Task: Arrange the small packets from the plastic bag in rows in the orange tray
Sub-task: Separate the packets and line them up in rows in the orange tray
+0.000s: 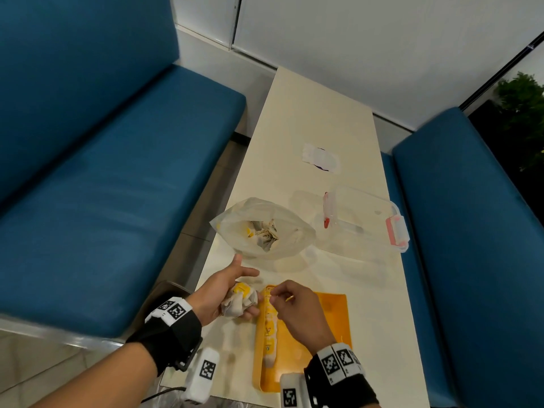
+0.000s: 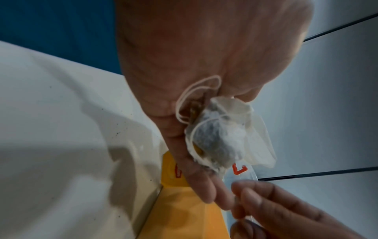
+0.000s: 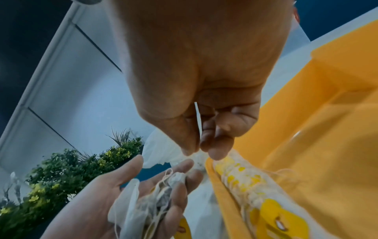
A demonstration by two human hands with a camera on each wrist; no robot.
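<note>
My left hand (image 1: 232,285) lies palm up beside the orange tray (image 1: 326,316) and grips a bunch of small white and yellow packets (image 1: 242,298) with strings. The left wrist view shows those packets (image 2: 220,134) against the palm. My right hand (image 1: 275,293) pinches one packet (image 3: 196,156) between thumb and forefinger at the far end of a row of packets (image 1: 269,331) along the tray's left wall. The same row (image 3: 245,182) shows in the right wrist view. Behind the hands, the clear plastic bag (image 1: 262,228) lies open with more packets inside.
A clear lidded box with red clips (image 1: 365,219) stands right of the bag, and a small white wrapper (image 1: 321,157) lies farther back. The narrow cream table (image 1: 309,119) runs between two blue benches (image 1: 117,187). The tray's right part (image 3: 327,145) holds no packets.
</note>
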